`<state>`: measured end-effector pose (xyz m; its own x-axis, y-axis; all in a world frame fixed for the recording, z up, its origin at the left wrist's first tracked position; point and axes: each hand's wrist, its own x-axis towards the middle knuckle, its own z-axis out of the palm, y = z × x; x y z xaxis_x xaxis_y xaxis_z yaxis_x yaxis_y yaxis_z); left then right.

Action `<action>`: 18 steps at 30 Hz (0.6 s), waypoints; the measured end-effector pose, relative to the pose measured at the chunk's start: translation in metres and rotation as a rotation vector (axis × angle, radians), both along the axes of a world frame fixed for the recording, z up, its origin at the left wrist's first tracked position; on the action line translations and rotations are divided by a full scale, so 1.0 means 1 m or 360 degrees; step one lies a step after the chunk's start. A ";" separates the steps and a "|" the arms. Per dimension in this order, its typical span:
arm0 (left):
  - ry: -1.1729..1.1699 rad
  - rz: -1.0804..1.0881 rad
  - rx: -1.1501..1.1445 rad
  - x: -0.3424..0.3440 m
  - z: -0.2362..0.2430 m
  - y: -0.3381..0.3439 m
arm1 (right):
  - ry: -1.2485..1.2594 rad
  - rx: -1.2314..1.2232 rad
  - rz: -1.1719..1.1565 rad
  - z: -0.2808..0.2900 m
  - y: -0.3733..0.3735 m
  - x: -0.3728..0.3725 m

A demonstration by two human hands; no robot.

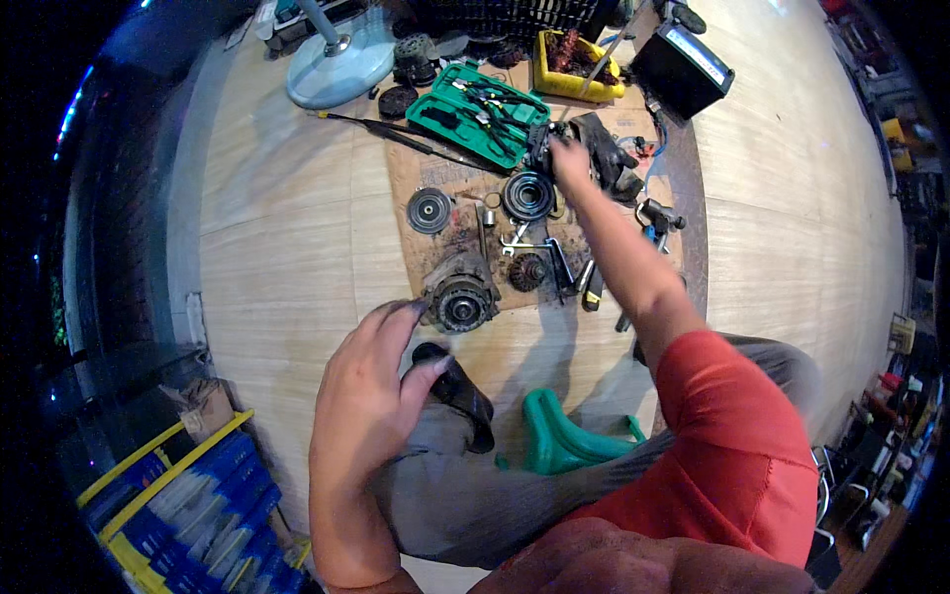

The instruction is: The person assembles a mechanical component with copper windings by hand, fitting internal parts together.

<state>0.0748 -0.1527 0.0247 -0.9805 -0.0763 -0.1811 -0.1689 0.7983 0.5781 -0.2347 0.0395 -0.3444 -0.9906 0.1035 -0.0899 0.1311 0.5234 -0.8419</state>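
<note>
My left hand (371,366) is open in the lower left, thumb and fingers curved apart, holding nothing, near a greasy round housing (462,302). My right hand (567,158) reaches to a dark metal part (539,148) beside black rags (609,163); its fingers are blurred, so any grip is unclear. Below it is a pulley with concentric rings (526,195). A flat disc (428,210), wrenches (520,243), a toothed rotor (526,272) and other tools lie on stained cardboard (406,163).
A green tool case (475,114), yellow tub (559,74), black battery (683,69), black crate (505,15) and pale round pedestal (336,79) stand beyond. A green plastic stool (554,436) is by my legs, a blue-and-yellow rack (188,495) at lower left, shelving (871,465) at right.
</note>
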 end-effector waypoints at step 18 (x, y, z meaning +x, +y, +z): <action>0.0038 0.0006 -0.0101 0.030 -0.009 0.002 | -0.0489 0.0286 0.0559 -0.034 0.132 0.330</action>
